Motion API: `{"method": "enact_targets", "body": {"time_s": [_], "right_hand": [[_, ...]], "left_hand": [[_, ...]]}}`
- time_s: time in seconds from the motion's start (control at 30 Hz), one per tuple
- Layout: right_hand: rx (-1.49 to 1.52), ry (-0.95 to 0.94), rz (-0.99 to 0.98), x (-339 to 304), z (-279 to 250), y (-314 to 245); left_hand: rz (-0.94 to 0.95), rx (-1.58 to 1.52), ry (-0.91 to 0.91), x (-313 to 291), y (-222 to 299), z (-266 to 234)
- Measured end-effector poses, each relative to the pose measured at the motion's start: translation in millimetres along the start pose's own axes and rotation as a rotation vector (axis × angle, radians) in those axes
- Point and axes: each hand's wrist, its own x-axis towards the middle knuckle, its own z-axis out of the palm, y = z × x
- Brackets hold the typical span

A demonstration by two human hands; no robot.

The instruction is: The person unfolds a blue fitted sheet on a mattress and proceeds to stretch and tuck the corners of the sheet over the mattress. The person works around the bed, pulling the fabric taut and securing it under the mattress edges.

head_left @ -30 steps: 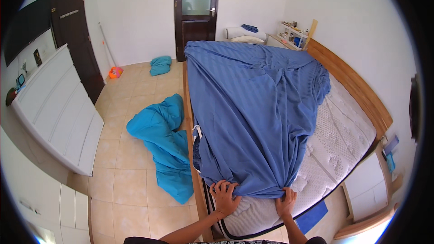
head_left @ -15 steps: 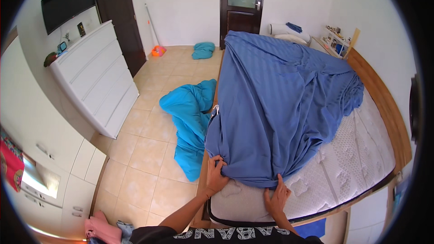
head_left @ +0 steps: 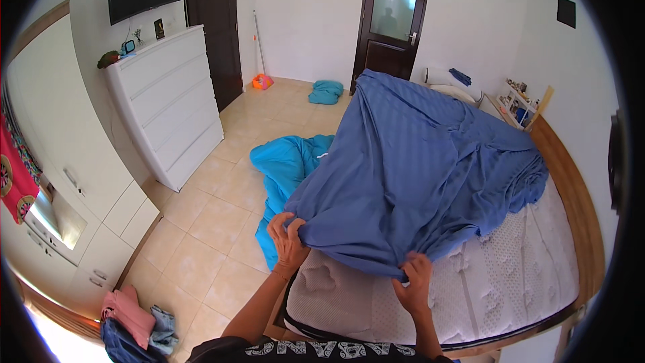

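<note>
A blue striped bed sheet (head_left: 430, 168) lies bunched and wrinkled over much of a white quilted mattress (head_left: 510, 282). My left hand (head_left: 287, 242) grips the sheet's near left corner, lifted out past the mattress's left side. With fingers closed on the sheet's near edge, my right hand (head_left: 414, 275) is above the mattress, slightly blurred. Between the two hands the edge of the cloth hangs slack. The near and right parts of the mattress are bare.
A turquoise duvet (head_left: 285, 161) lies on the tiled floor left of the bed, a folded teal cloth (head_left: 326, 92) farther off. White drawers (head_left: 168, 107) and a wardrobe (head_left: 80, 181) line the left wall. A wooden headboard (head_left: 571, 188) edges the right; clothes (head_left: 127, 316) lie lower left.
My left hand has pulled the sheet's corner up and outward to the left, off the mattress side. My right hand has raised its edge slightly. The view has shifted.
</note>
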Motion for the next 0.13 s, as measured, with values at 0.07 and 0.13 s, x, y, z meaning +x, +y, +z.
{"method": "enact_targets", "body": {"time_s": [0.07, 0.13], "right_hand": [[0.213, -0.164, 0.072, -26, 14, 25], [0.194, -0.34, 0.223, -30, 19, 24]], "left_hand": [[-0.066, 0.026, -0.063, -23, -8, 12], [-0.238, 0.073, -0.174, -73, -36, 30]]}}
